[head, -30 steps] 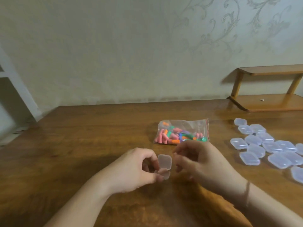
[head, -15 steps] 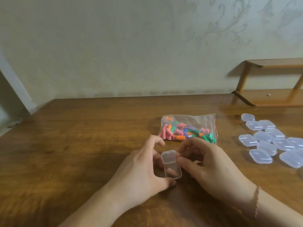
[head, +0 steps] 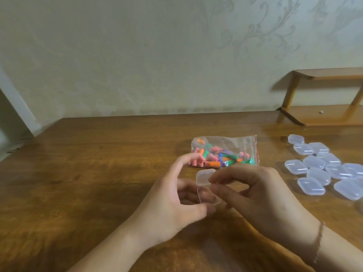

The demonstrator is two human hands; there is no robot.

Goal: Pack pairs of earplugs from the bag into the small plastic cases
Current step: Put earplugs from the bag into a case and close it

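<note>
The little clear case (head: 206, 185) is flipped open now, lid tipped back toward the bag, where a second ago it was just being fiddled with in the air. The left hand (head: 176, 203) steadies the base, thumb under it, with the index finger lifted clear. The right hand (head: 255, 193) has its fingers (head: 218, 178) curled in, pinching the lid's edge. The case looks empty, so it's probably ready for a pair. The bag of earplugs (head: 224, 153) sits on the tabletop (head: 98, 163) just beyond the fingertips, and the spare cases (head: 324, 165) are off past the right hand.
</note>
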